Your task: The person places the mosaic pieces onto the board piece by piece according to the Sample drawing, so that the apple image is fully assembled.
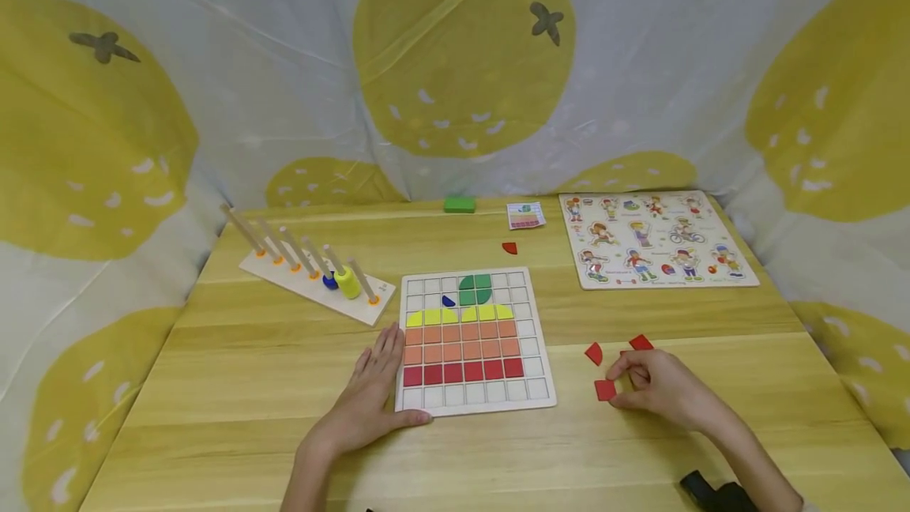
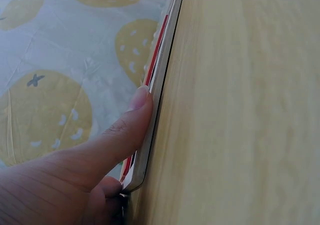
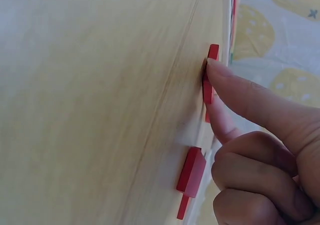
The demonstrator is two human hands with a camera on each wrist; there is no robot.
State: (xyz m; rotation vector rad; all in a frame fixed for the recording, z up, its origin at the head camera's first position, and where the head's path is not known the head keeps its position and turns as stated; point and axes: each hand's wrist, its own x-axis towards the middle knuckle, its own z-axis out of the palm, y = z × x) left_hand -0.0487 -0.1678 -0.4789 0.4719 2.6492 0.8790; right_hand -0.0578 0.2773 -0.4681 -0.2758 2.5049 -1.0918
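Note:
In the head view my right hand (image 1: 664, 385) pinches a red square tile (image 1: 604, 390) between thumb and fingers, low over the table. A red quarter-round tile (image 1: 594, 353) lies just beyond it, and another red tile (image 1: 641, 342) shows past the knuckles, partly covering one more. My left hand (image 1: 366, 401) rests against a white grid board (image 1: 536, 389), fingers straight along its left edge, thumb at the front edge. Green, blue, yellow, orange and red tiles lie on the board. The left wrist view shows the thumb (image 2: 127, 127) touching the board's side.
A wooden peg stand (image 1: 348, 305) with yellow and blue beads stands left of the board. Behind are a green block (image 1: 459, 205), a pattern card (image 1: 525, 216) and a red quarter-round piece (image 1: 509, 248). A picture puzzle board (image 1: 664, 247) lies back right; a black object (image 1: 714, 495) sits front right.

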